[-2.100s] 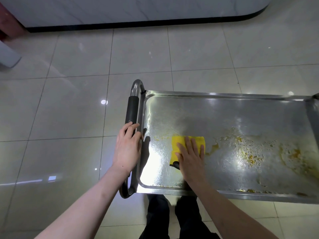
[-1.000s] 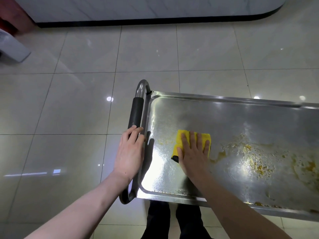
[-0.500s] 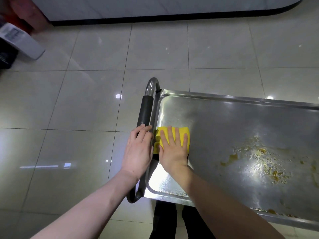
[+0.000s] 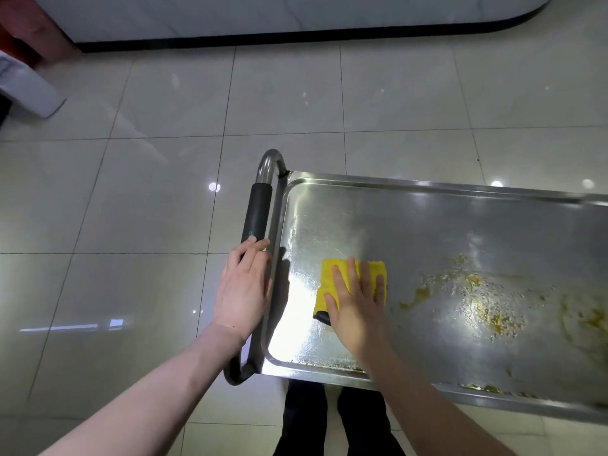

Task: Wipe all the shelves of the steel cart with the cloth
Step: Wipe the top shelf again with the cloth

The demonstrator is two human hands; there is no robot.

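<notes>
The steel cart's top shelf [image 4: 411, 222] fills the right half of the view, shiny at its left end. Yellow-brown smears [image 4: 477, 301] cover its right part. A yellow cloth [image 4: 329, 274] with a dark underside lies flat on the shelf near the left end. My right hand [image 4: 357, 301] presses on the cloth with straight, spread fingers. My left hand [image 4: 243, 287] grips the cart handle [image 4: 258, 212], a steel tube with a black sleeve at the shelf's left side. Lower shelves are hidden under the top one.
Glossy pale floor tiles [image 4: 131, 225] surround the cart. A white counter base with a black plinth [image 4: 296, 37] runs along the back. A white object [image 4: 29, 90] and a dark red one [image 4: 29, 28] sit at the far left. My dark trouser legs [image 4: 332, 422] stand below the shelf's front rim.
My right hand has slid the cloth from the shelf's left rim back toward the right, nearer the smears. My left hand stays on the handle.
</notes>
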